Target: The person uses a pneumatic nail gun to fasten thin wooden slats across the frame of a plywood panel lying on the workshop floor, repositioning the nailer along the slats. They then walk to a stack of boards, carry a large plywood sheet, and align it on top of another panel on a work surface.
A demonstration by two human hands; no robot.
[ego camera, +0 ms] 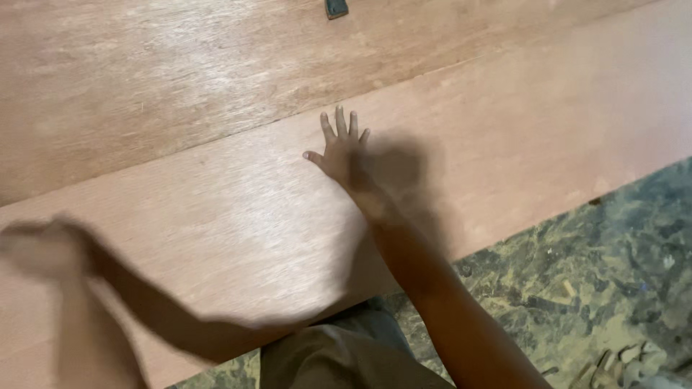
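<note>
My right hand (340,150) lies flat on a large reddish plywood sheet (519,130), palm down with its fingers spread, close to the sheet's far edge. My left hand (43,248) is raised at the far left and badly blurred; whether its fingers are closed or hold anything does not show. A second plywood sheet (144,79) lies beyond the first, partly under it, running diagonally across the view.
A small dark object (336,8) sits at the top edge on the far sheet. Mottled green floor (613,274) shows at the lower right, with scraps (613,364) near the corner. My knee in olive cloth (339,353) is at the bottom.
</note>
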